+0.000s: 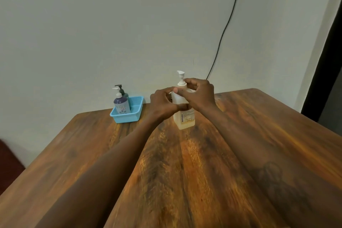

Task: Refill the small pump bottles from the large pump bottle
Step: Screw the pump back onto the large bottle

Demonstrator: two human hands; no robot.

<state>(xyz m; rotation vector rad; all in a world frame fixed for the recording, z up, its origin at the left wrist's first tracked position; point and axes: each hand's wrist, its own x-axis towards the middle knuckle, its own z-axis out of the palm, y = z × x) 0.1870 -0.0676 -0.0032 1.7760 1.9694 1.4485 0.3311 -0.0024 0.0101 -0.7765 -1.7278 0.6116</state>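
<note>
The large pump bottle [185, 119], translucent with pale yellowish liquid and a white pump head, stands upright on the wooden table [185, 172] near its far edge. My left hand [162, 102] grips the bottle's body from the left. My right hand [200, 94] has its fingers curled round the bottle's shoulder and pump collar. Two small pump bottles stand upright in a blue basket [135, 114] to the left: a purple one with a white pump [121, 104] in front, and a dark green one with a black pump [124, 93] behind it.
The table's far edge meets a pale wall. A black cable [224, 29] hangs down the wall behind the large bottle. A dark doorway edge [325, 61] stands at the far right. A dark red seat [9, 164] shows at the lower left.
</note>
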